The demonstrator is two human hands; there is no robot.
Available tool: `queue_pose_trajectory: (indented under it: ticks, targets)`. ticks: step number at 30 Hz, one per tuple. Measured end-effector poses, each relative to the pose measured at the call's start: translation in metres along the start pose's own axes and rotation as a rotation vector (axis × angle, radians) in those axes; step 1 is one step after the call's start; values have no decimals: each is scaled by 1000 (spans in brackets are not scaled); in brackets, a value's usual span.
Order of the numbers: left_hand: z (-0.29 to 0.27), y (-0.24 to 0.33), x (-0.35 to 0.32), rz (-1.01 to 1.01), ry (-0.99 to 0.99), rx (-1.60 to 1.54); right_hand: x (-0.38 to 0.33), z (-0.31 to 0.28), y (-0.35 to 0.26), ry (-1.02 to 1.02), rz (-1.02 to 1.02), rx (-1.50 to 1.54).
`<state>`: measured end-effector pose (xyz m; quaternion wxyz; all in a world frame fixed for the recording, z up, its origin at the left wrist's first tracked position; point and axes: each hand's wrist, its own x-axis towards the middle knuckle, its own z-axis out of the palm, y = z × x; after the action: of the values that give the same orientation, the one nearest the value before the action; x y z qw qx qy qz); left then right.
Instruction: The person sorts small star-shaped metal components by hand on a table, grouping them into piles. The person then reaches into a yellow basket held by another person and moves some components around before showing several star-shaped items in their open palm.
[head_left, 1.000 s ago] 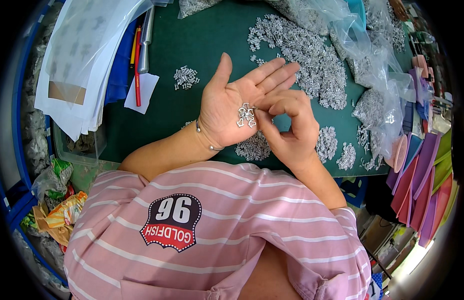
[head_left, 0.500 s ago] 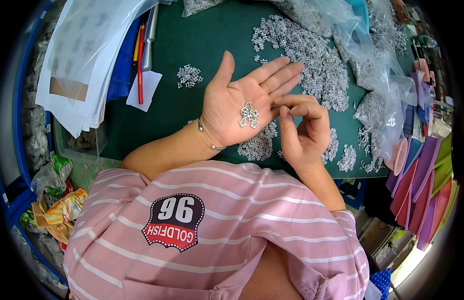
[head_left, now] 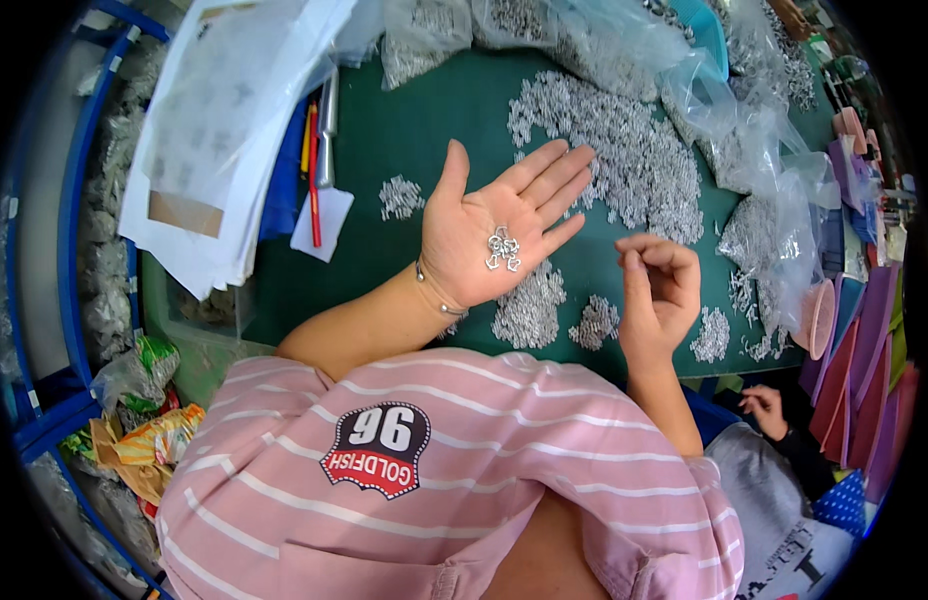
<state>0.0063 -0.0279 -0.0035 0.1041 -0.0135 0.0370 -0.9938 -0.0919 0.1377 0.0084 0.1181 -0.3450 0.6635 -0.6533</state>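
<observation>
My left hand (head_left: 499, 235) is held palm up over the green table, fingers stretched out and thumb spread away. A few small silver metal charms (head_left: 502, 248) lie loose together on its palm. To the right, my right hand (head_left: 662, 300) is raised apart from the left, its thumb and forefinger curled together. Whatever is in that pinch, if anything, is too small to make out. Below the hands, small piles of silver pieces (head_left: 530, 310) rest on the table, with another little pile (head_left: 401, 198) left of my left thumb. A large spread heap (head_left: 634, 165) lies beyond my fingers.
Clear plastic bags of silver pieces (head_left: 429, 40) line the far edge and right side. Papers (head_left: 199, 130), a red pen (head_left: 315, 200) and a metal-handled tool (head_left: 327, 140) lie at left. Colourful bins (head_left: 854, 370) stand at right. Another person's hand (head_left: 764, 408) shows at lower right.
My right hand has drawn away to the right from my left fingers. The charms stay on my left palm. The view has shifted, and another person's hand and grey clothing now show at lower right.
</observation>
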Motion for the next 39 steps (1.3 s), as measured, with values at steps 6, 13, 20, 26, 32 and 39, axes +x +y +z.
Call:
queue_pose_trajectory:
  ticks: [6,13,20,26,32,39]
  targets:
    - [37,55,39,317,-100,116,-5,-19,-8,124,29,18]
    - [62,155,105,635,-260,195,-13,-31,-10,164,17,48]
    - [64,223,185,895,255,703,-20,-40,-11,205,60,45]
    - [37,252,210,917,291,948,-28,-45,-11,235,106,24]
    - [10,298,237,976,292,970,-27,-51,-11,252,111,-63]
    - [-30,548,234,-241,-573,820,-30,-44,0,174,-29,-9]
